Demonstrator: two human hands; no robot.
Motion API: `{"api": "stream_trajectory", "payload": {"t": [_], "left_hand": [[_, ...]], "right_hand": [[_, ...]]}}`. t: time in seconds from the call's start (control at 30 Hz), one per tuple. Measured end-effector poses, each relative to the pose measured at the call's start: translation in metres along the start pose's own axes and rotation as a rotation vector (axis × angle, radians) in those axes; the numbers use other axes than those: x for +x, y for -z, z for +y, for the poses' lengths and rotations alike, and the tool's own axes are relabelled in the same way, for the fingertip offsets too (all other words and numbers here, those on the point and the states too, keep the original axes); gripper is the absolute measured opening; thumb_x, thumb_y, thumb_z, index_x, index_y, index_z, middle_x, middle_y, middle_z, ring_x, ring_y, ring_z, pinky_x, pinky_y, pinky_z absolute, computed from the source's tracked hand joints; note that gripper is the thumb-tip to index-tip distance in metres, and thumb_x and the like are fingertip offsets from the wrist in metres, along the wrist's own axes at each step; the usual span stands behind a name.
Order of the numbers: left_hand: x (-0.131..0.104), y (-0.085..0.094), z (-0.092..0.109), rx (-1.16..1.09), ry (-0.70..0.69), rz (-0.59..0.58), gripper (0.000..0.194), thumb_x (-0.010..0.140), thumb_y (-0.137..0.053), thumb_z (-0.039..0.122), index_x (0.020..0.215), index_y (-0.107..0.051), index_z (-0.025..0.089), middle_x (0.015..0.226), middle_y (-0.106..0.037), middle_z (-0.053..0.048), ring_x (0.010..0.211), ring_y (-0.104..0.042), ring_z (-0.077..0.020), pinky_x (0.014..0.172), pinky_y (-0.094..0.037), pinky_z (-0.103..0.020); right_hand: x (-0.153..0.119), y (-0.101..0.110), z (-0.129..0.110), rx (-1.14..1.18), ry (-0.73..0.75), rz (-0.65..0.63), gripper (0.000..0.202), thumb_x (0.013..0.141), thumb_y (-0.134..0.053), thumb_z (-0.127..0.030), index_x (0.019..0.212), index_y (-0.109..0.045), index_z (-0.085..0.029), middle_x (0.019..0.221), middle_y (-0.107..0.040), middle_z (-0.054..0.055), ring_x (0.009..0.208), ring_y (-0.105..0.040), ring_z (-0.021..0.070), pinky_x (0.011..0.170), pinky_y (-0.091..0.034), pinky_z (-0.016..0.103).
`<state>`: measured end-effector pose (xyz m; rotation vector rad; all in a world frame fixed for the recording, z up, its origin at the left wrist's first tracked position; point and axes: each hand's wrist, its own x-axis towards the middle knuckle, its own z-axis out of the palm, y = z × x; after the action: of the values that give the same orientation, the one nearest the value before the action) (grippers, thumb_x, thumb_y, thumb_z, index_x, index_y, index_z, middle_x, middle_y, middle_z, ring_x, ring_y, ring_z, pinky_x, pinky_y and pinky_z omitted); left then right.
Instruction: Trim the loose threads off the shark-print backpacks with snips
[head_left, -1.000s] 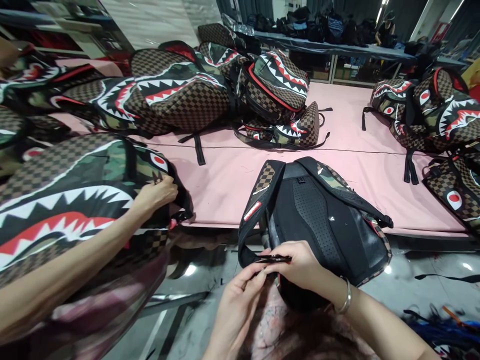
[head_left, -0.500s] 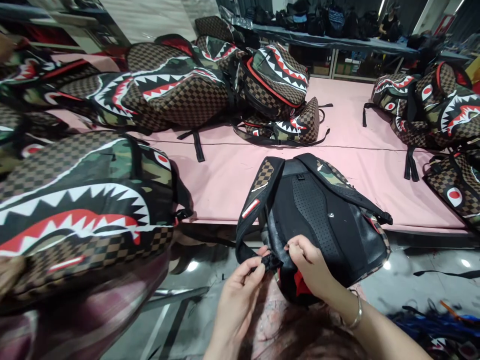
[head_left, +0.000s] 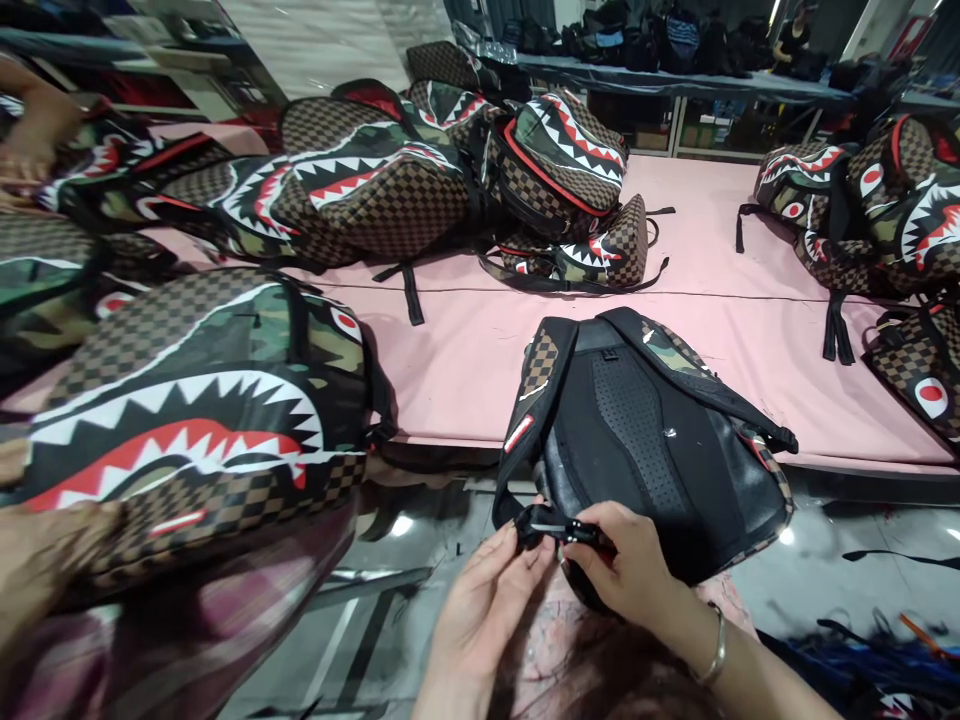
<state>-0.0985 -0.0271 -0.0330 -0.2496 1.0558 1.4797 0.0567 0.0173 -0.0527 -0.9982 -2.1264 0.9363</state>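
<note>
On pink table edge [head_left: 465, 370], backpack [head_left: 660, 450], seemingly zipped shut

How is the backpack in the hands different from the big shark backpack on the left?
The backpack in the hands shows its black padded back and straps; the big shark backpack shows its toothy red mouth. The left hand and right hand pinch a black strap buckle on the first; they don't touch the second. Both share brown checks and camouflage.
</note>
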Motion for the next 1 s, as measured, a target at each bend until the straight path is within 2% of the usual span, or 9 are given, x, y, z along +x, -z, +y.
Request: {"api": "stream_trajectory", "payload": {"t": [0.1, 0.27, 0.33, 0.5, 0.7, 0.77, 0.83, 0.93, 1.0], "left_hand": [[0.000, 0.000, 0.000, -0.020, 0.026, -0.025, 0.023, 0.073, -0.050, -0.004, 0.069, -0.068, 0.010, 0.073, -0.069, -0.012, 0.067, -0.066, -0.0198, 0.065, -0.056, -0.033], [-0.002, -0.001, 0.001, -0.046, 0.069, -0.080, 0.032, 0.076, -0.047, -0.003, 0.096, -0.068, 0.011, 0.077, -0.070, -0.012, 0.067, -0.066, -0.0194, 0.063, -0.056, -0.031], [-0.004, -0.002, 0.001, -0.062, 0.077, -0.093, 0.035, 0.076, -0.046, -0.004, 0.100, -0.066, 0.011, 0.078, -0.070, -0.012, 0.068, -0.067, -0.0194, 0.062, -0.056, -0.030], [-0.007, -0.005, -0.001, -0.065, 0.031, -0.100, 0.028, 0.074, -0.047, -0.005, 0.087, -0.069, 0.008, 0.075, -0.070, -0.012, 0.069, -0.067, -0.0203, 0.064, -0.056, -0.030], [-0.005, -0.004, -0.003, -0.028, 0.014, -0.111, 0.021, 0.074, -0.050, -0.002, 0.072, -0.068, 0.008, 0.073, -0.069, -0.014, 0.064, -0.065, -0.0200, 0.060, -0.056, -0.031], [-0.005, -0.004, -0.002, -0.018, 0.010, -0.109, 0.020, 0.074, -0.052, -0.002, 0.075, -0.068, 0.009, 0.076, -0.069, -0.013, 0.064, -0.065, -0.0182, 0.061, -0.056, -0.029], [-0.006, -0.004, -0.001, -0.015, -0.013, -0.089, 0.020, 0.073, -0.053, -0.001, 0.080, -0.068, 0.009, 0.081, -0.070, -0.013, 0.068, -0.065, -0.0172, 0.064, -0.056, -0.029], [-0.007, -0.003, -0.002, -0.005, -0.082, -0.033, 0.015, 0.072, -0.056, 0.003, 0.079, -0.068, 0.011, 0.086, -0.070, -0.011, 0.078, -0.065, -0.0194, 0.070, -0.055, -0.033], [-0.005, -0.002, -0.004, 0.064, -0.130, -0.002, 0.007, 0.070, -0.062, 0.010, 0.075, -0.067, 0.012, 0.087, -0.069, -0.009, 0.080, -0.064, -0.0187, 0.073, -0.055, -0.032]], "right_hand": [[0.001, -0.003, 0.001, -0.031, 0.035, -0.031, 0.024, 0.089, -0.044, -0.039, 0.092, -0.056, -0.018, 0.080, -0.065, 0.005, 0.069, -0.058, 0.0160, 0.061, -0.038, 0.024], [0.002, -0.013, 0.001, -0.098, 0.061, -0.046, 0.024, 0.089, -0.044, -0.039, 0.094, -0.056, -0.019, 0.083, -0.065, 0.005, 0.075, -0.060, 0.0180, 0.067, -0.040, 0.025], [0.002, -0.017, 0.000, -0.086, 0.058, -0.026, 0.024, 0.089, -0.043, -0.038, 0.094, -0.055, -0.019, 0.082, -0.065, 0.005, 0.073, -0.060, 0.0172, 0.066, -0.041, 0.025], [0.005, -0.022, 0.000, -0.088, 0.106, 0.041, 0.024, 0.090, -0.040, -0.037, 0.094, -0.055, -0.018, 0.079, -0.065, 0.005, 0.071, -0.060, 0.0166, 0.064, -0.041, 0.024], [0.004, -0.021, 0.000, -0.266, 0.159, 0.077, 0.024, 0.090, -0.041, -0.034, 0.097, -0.058, -0.019, 0.074, -0.063, 0.005, 0.065, -0.057, 0.0176, 0.059, -0.038, 0.026], [0.004, -0.019, -0.002, -0.195, 0.147, 0.074, 0.023, 0.089, -0.042, -0.033, 0.093, -0.059, -0.018, 0.072, -0.063, 0.005, 0.065, -0.057, 0.0168, 0.059, -0.038, 0.025], [0.006, -0.015, -0.006, -0.027, 0.095, 0.084, 0.022, 0.088, -0.045, -0.034, 0.088, -0.059, -0.018, 0.072, -0.063, 0.004, 0.066, -0.057, 0.0151, 0.060, -0.039, 0.023], [0.009, -0.008, -0.011, 0.234, -0.069, 0.105, 0.021, 0.085, -0.051, -0.038, 0.082, -0.057, -0.018, 0.067, -0.061, 0.000, 0.060, -0.055, 0.0121, 0.055, -0.039, 0.020], [0.010, -0.004, -0.013, 0.328, -0.185, 0.094, 0.022, 0.082, -0.055, -0.040, 0.079, -0.056, -0.018, 0.062, -0.058, -0.002, 0.054, -0.051, 0.0107, 0.051, -0.036, 0.019]]}}
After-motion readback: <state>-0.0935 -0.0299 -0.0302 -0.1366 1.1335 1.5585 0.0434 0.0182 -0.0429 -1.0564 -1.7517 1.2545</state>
